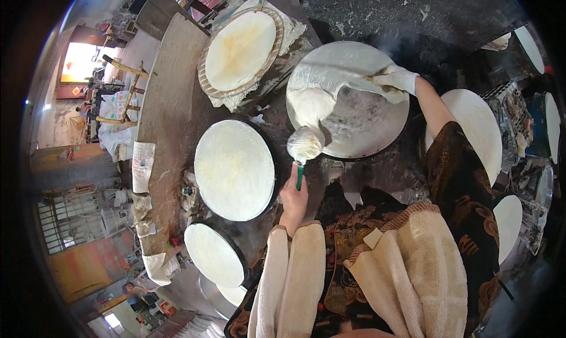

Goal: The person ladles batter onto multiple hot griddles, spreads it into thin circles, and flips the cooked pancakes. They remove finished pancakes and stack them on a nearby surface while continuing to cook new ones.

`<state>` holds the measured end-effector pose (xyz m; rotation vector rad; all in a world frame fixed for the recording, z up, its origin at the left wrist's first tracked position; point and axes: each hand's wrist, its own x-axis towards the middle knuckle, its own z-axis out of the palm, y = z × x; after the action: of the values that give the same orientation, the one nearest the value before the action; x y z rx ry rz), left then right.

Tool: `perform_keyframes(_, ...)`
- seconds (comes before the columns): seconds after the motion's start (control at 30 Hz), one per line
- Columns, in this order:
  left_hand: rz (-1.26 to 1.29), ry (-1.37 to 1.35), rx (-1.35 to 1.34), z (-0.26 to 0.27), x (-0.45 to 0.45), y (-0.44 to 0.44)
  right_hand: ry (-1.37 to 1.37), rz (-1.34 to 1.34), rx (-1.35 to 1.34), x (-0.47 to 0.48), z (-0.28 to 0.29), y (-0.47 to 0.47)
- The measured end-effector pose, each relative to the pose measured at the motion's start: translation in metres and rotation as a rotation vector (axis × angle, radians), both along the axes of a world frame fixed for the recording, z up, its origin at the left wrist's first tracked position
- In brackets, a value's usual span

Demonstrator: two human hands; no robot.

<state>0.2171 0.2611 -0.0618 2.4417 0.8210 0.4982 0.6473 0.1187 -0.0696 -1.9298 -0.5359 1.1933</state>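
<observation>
My left hand (293, 200) is closed on the green handle of a ladle (305, 143). The ladle is tilted at the near left rim of a round metal griddle (371, 136), and white batter (313, 104) joins its bowl to the griddle. At the griddle's upper right, my right hand (395, 79), in a white glove, holds a thin tool (340, 69), its far part hard to make out, over the wet batter. Batter covers the griddle's far part; a grey, bare patch shows in the middle.
Round white-topped surfaces (234, 170) stand at the left and more at the right (475, 125). A flatbread (241, 50) lies on a round slatted tray at the upper left. A wooden board (177, 86) runs along the left. Faint steam or smoke rises behind the griddle.
</observation>
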Motion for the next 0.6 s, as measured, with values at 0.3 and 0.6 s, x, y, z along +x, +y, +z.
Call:
perform_keyframes(0.3, -0.167, 0.095, -0.155, 0.015, -0.002, -0.027, 0.184, 0.289, -0.335, 0.027, 0.056, -0.038)
perform_keyframes(0.6, -0.061, -0.088, -0.374, 0.055, 0.011, -0.01, -0.157, 0.591, -0.359, -0.002, 0.062, 0.021)
